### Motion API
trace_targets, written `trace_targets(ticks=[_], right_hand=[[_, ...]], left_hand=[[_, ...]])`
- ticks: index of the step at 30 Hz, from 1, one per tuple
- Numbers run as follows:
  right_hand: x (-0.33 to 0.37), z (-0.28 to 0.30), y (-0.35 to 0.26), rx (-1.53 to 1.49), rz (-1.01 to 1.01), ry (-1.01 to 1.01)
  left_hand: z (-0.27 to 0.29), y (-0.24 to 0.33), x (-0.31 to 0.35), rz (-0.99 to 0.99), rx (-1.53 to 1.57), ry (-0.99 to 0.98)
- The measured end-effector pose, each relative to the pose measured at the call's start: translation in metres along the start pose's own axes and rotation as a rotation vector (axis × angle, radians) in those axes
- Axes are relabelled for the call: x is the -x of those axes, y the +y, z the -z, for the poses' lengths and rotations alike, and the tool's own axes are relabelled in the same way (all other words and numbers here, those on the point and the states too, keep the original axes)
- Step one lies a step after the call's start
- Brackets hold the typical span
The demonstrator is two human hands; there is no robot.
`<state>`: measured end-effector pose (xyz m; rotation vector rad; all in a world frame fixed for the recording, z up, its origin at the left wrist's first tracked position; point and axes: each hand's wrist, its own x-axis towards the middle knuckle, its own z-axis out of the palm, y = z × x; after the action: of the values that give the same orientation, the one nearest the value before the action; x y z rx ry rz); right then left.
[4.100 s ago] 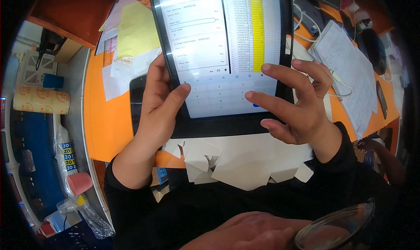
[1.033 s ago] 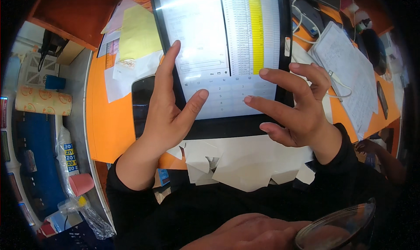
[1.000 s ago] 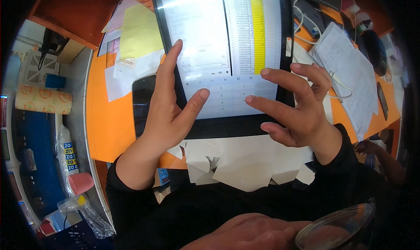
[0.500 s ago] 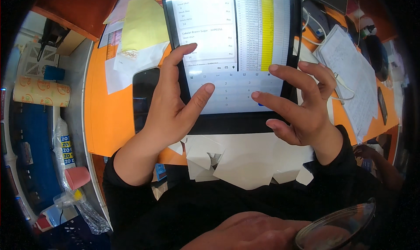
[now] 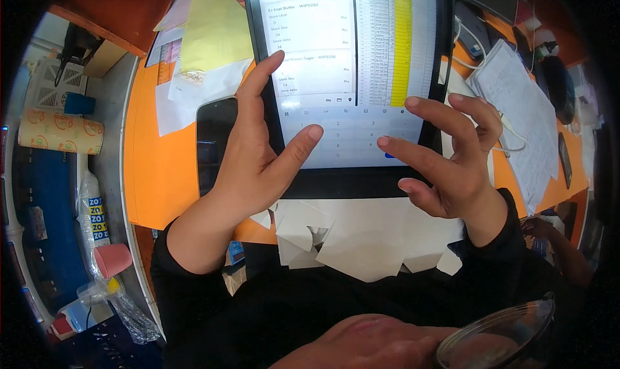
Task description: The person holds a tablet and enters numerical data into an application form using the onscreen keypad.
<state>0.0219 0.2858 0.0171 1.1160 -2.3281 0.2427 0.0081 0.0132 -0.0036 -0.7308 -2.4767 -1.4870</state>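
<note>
Tablet (image 5: 358,117) over orange desk (image 5: 158,175), top cropped. Left hand (image 5: 254,150) at its left edge, fingers partly hidden, can't tell grip; right hand (image 5: 460,159) loosely spread. Part-covered dark device (image 5: 213,136) left of tablet, papers (image 5: 516,101) right.

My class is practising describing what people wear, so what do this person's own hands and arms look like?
The left hand and right hand are both bare, with no gloves, rings or watch showing. Plain black sleeves cover the arms: the left ends partway along the forearm, the right nearer the wrist. No markings show on them.
</note>
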Motion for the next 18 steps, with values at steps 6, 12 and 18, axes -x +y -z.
trace_targets(ticks=[6,12,18], right_hand=[[-0.0015,-0.0012,-0.0015,-0.015,-0.008,0.016],[-0.0002,0.0013,0.0006,0.006,0.005,-0.014],[-0.0002,0.0045,-0.0003,-0.003,0.001,-0.016]], left_hand=[[0.0,-0.0006,0.0008,-0.018,0.023,-0.009],[0.0002,0.0009,-0.0012,0.015,0.031,-0.027],[0.0007,0.002,-0.0011,0.033,0.019,-0.034]])
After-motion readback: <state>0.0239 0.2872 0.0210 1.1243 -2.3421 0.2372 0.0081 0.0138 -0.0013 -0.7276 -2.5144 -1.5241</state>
